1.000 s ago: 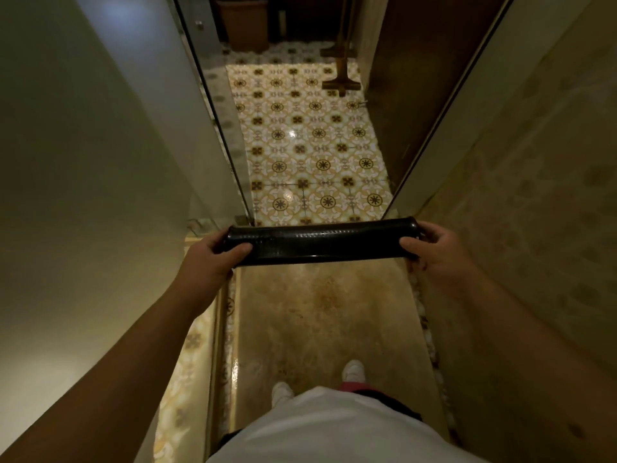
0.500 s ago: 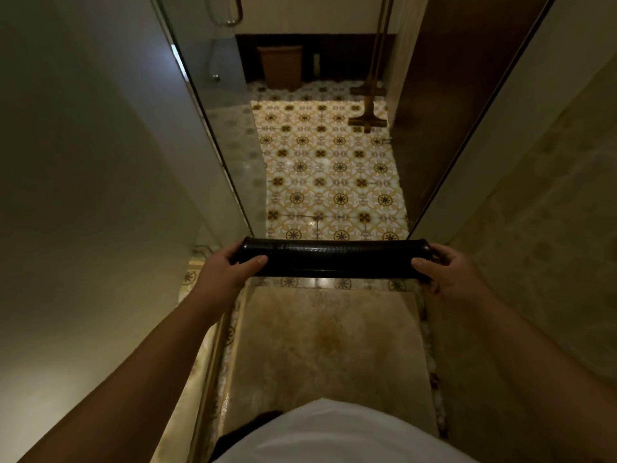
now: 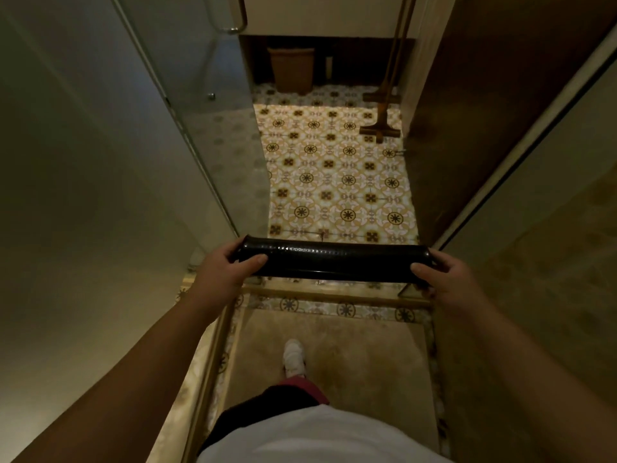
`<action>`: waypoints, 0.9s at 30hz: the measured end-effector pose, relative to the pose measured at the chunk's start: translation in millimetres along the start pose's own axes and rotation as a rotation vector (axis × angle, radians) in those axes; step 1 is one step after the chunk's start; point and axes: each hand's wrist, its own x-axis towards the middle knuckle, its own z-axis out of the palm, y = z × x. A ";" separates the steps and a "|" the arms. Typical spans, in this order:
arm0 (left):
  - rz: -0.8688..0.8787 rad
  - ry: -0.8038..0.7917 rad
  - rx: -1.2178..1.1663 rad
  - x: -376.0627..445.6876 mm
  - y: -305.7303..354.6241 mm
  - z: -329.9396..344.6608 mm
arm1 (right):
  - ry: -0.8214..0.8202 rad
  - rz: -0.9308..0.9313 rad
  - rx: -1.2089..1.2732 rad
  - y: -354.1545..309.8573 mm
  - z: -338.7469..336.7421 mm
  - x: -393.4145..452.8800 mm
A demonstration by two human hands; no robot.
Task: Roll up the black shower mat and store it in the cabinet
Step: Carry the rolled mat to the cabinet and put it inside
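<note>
Both bare arms reach forward, nearly straight. The left hand (image 3: pixel 223 266) and right hand (image 3: pixel 447 275) each clasp one end of the glossy black rolled rubber shower mat (image 3: pixel 332 260) (thumbs on top), holding it level.

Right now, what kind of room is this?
Most likely a home bathroom, at the mouth of a shower stall: a clear glass shower door on the left, yellow patterned floor tiles ahead, and a rolled black shower mat held in both hands.

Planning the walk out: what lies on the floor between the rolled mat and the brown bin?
Head view: only bare patterned tile floor between the rolled mat and brown bin; the floor tools stand off right.
</note>
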 end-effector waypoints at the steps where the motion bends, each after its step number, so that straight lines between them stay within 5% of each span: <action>1: -0.005 -0.001 0.002 17.5 0.3 -2.2 | 0.010 0.001 0.004 -4.6 6.6 15.5; 14: -0.057 -0.054 0.017 215.0 32.1 -19.6 | 0.076 0.052 0.071 -69.4 65.6 172.3; 27: -0.142 -0.017 0.054 421.0 64.9 52.2 | 0.041 0.114 0.024 -128.9 39.7 396.2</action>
